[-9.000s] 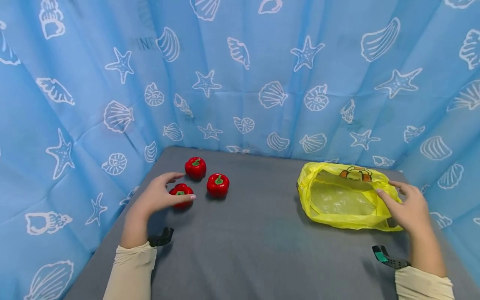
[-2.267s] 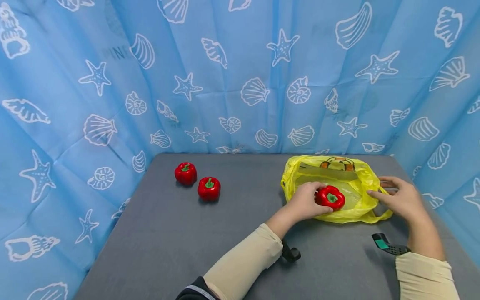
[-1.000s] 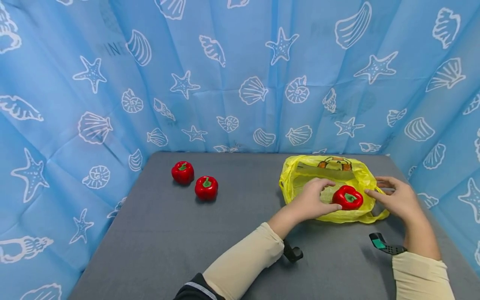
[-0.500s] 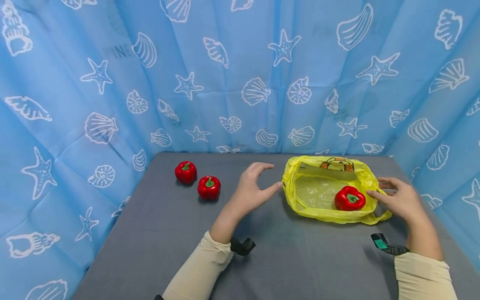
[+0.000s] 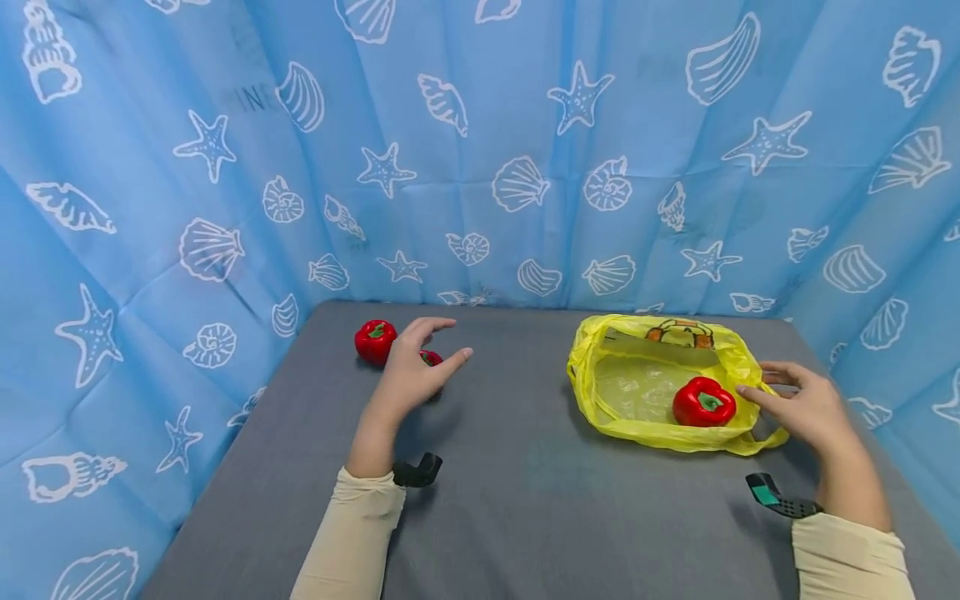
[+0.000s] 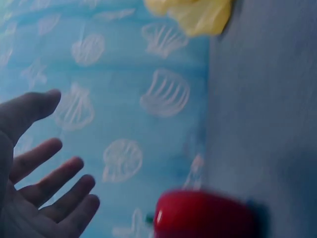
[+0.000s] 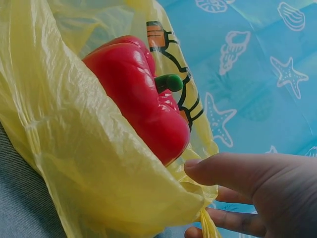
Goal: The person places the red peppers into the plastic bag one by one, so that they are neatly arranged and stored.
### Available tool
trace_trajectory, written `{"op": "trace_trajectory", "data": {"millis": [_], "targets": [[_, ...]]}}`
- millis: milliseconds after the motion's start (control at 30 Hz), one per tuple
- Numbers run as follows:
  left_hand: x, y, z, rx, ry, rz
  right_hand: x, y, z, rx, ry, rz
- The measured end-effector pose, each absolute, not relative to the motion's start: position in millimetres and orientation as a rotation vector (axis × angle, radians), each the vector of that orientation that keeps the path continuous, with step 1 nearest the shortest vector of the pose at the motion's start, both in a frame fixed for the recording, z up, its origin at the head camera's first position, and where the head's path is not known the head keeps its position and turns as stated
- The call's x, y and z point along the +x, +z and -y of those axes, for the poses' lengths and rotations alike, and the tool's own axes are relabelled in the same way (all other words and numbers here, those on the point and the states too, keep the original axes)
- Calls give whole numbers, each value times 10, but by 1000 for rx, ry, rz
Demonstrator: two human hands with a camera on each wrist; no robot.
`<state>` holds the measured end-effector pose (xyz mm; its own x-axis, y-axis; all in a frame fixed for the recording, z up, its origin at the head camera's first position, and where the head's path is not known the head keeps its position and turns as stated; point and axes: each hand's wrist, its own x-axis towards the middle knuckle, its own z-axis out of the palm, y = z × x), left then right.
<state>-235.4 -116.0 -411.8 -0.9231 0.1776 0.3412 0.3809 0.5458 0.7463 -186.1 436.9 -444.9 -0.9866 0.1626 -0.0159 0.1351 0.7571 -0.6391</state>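
My left hand (image 5: 408,371) hovers on the left side with thumb and fingers spread and nothing between them. It partly covers one red bell pepper (image 5: 431,358); a second bell pepper (image 5: 373,340) stands just beyond it. In the left wrist view, a bell pepper (image 6: 203,214) shows blurred below the spread fingers. At the right, a yellow plastic bag (image 5: 637,429) lies with its mouth wide, and a third bell pepper (image 5: 703,402) with a green stem rests inside. My right hand (image 7: 257,183) holds the bag's right edge, thumb at the rim and fingers behind it.
A grey cloth-covered table (image 5: 525,500) spans the space between the hands. Blue curtains (image 5: 480,150) printed with white shells and starfish rise along its back and both sides. Each wrist carries a black mount (image 5: 780,498).
The left hand carried one bell pepper from the left into the bag, let go of it, and moved back left to the two other peppers. The right hand stayed at the bag.
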Motion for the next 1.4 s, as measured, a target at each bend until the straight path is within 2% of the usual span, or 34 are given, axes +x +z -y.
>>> {"op": "trace_trajectory", "data": {"millis": [400, 1400], "targets": [[-2366, -4216, 1807, -340, -1490, 2737, -1887, -4499, -4406, -231, 1046, 2911], [-2501, -4606, 1797, -167, -1600, 2854, -1878, -4466, -4394, -258, 1044, 2913]]}}
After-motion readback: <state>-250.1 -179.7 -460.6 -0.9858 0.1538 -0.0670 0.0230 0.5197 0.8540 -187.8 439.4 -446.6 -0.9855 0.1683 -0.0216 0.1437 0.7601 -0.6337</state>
